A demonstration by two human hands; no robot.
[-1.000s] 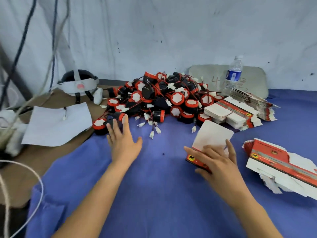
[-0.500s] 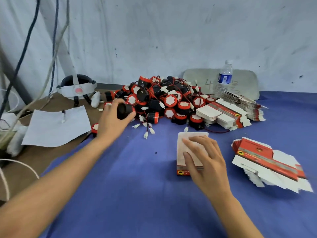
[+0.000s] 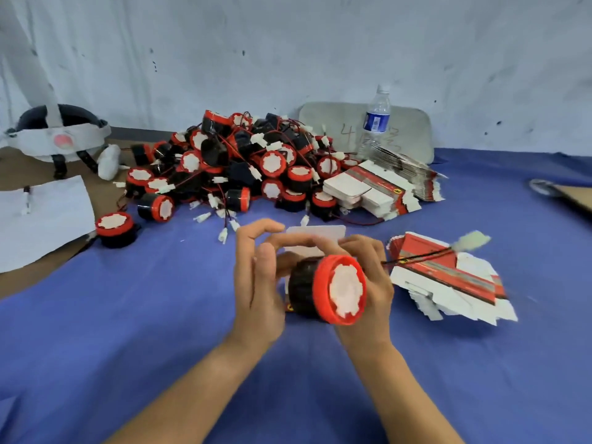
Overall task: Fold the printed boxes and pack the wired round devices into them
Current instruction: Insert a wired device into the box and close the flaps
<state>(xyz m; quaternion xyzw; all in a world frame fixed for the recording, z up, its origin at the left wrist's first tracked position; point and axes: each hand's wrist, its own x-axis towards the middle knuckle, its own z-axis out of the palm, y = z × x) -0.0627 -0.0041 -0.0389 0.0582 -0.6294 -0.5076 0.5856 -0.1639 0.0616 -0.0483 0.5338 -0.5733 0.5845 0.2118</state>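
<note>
head view: your left hand (image 3: 256, 283) and right hand (image 3: 374, 293) both grip one wired round device (image 3: 333, 290) above a printed box (image 3: 315, 235) on the blue worktop (image 3: 160, 315).

The printed box (image 3: 315, 233) lies mostly hidden behind the left hand (image 3: 256, 283), right hand (image 3: 376, 283) and round device (image 3: 339, 293); little but its white edge shows at 12 o'clock. What the right fingers (image 3: 362, 248) grip is hidden. The connector (image 3: 469, 241) at 2 o'clock is blurred. Cardboard (image 3: 571, 196) at 3 o'clock is cut off.
</note>
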